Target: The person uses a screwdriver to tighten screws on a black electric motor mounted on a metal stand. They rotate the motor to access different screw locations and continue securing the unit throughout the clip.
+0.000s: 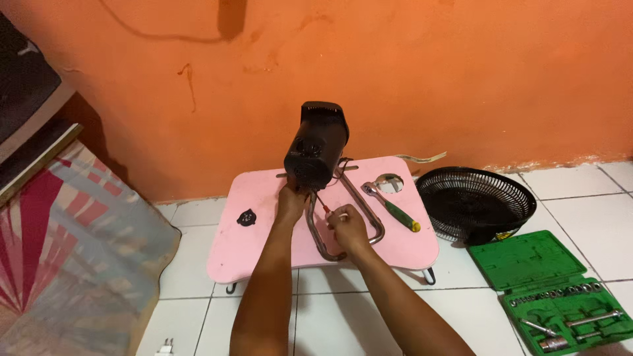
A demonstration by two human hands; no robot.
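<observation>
- Your left hand point(291, 202) is clenched on the underside of the black fan motor housing point(316, 153), which rises straight above that grip and tilts away towards the orange wall.
- Your right hand point(347, 227) is the nearer one to you; its grip pinches a small red-handled screwdriver point(325, 206) whose long axis runs up and left towards the housing base (the tip is too small to make out).
- The bent metal stand point(353, 204) loops just below and beside both grips, on the pink bench point(254, 244).
</observation>
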